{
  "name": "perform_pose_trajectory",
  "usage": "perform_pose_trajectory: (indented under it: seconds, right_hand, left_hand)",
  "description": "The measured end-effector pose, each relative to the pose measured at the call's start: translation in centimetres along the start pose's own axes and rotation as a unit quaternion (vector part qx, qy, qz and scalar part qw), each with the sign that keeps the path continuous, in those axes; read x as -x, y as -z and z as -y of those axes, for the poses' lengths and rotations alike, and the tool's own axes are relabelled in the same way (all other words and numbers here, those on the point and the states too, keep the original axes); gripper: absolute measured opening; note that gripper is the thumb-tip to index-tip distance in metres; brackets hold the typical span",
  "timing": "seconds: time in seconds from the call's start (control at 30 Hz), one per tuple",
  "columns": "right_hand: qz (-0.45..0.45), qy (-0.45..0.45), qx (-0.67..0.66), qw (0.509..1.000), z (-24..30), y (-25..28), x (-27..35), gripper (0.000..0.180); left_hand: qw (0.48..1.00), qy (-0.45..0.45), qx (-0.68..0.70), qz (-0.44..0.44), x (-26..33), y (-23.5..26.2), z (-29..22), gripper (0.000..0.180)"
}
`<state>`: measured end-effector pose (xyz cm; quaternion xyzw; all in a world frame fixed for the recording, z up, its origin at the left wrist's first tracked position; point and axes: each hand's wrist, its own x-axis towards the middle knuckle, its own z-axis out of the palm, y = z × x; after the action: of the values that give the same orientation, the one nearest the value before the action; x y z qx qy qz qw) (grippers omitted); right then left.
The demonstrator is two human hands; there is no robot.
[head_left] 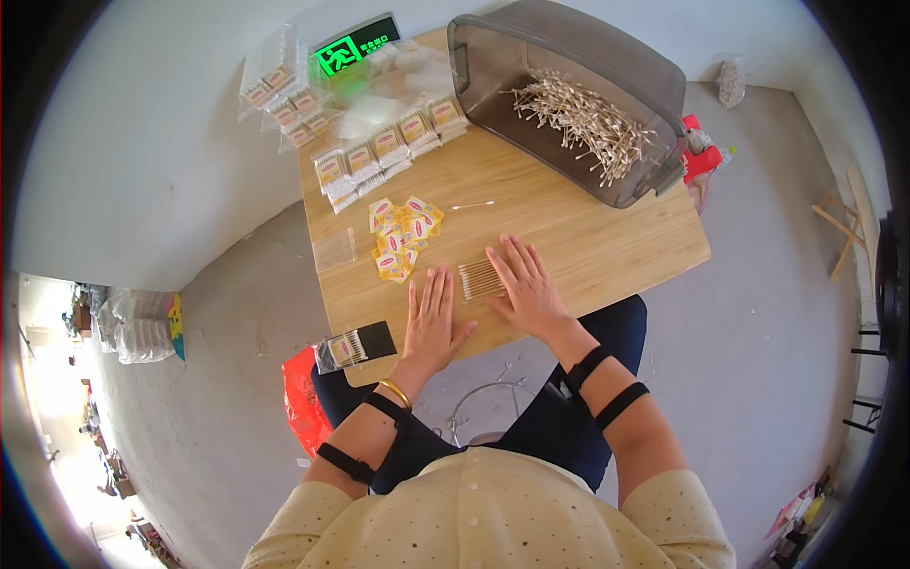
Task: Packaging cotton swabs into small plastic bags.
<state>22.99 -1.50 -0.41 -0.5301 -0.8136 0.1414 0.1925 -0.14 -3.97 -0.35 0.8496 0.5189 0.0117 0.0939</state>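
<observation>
A neat row of cotton swabs [479,282] lies side by side on the wooden table, between my two hands. My right hand [533,292] is flat with its fingers stretched out, its thumb side against the right ends of the row. Just left of the swabs, my left hand [433,322] rests flat on the tabletop, fingers extended and nothing held. Beyond it is a loose pile of small yellow-and-white printed cards [403,235]. One single cotton swab [473,205] lies apart, farther back.
A grey plastic bin [531,142] tipped on its side holds many loose swabs [592,119]. Packed swab bags [389,147] line the table's back left, near a green lit sign [355,52]. A clear sleeve [335,248] and a black pad with a swab pack [355,348] lie at left.
</observation>
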Motion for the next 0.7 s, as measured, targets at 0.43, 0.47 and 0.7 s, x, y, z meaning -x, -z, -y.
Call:
perform_pose_trajectory:
  seconds: [0.43, 0.47, 0.7]
  right_hand:
    - [-0.005, -0.003, 0.028, 1.0, 1.3, -0.5, 0.8, 0.094]
    - [-0.003, -0.004, 0.028, 1.0, 1.4, -1.1, 0.6, 0.094]
    - [-0.05, -0.013, 0.073, 0.996, 1.5, -4.2, -0.1, 0.09]
  left_hand:
    - [0.998, 0.042, 0.011, -0.041, -2.1, -0.5, -1.1, 0.098]
    - [0.999, 0.041, -0.007, -0.034, -2.3, -0.7, -1.2, 0.1]
    - [0.999, 0.035, 0.004, -0.04, -3.1, -1.6, -1.6, 0.102]
